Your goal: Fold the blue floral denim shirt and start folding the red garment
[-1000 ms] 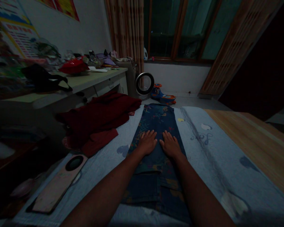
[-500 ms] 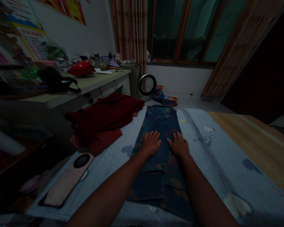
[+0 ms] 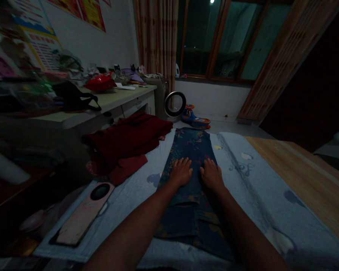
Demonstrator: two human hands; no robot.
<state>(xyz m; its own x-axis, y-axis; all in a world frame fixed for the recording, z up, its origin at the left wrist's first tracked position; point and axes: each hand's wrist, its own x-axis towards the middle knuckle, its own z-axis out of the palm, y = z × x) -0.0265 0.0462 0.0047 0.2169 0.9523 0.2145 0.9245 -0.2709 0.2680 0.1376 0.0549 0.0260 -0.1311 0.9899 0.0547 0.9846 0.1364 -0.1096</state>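
A pair of dark blue jeans (image 3: pixel 190 145) with a floral pattern lies stretched lengthwise on a pale blue sheet (image 3: pixel 251 180). My left hand (image 3: pixel 181 171) rests flat on the jeans, fingers spread. Beside it, a little to the right, my right hand (image 3: pixel 212 174) also presses flat on the denim. Neither hand grips anything. The near end of the jeans is folded over between my forearms.
A dark red garment (image 3: pixel 127 141) is heaped left of the jeans. A pink phone (image 3: pixel 83 214) lies at the sheet's left edge. A cluttered desk (image 3: pixel 107 99) stands to the left. A round fan (image 3: pixel 175 104) and a toy car (image 3: pixel 196 119) sit on the floor.
My hands have drawn slightly apart on the jeans. The camera has shifted, so the scene sits a little to the right.
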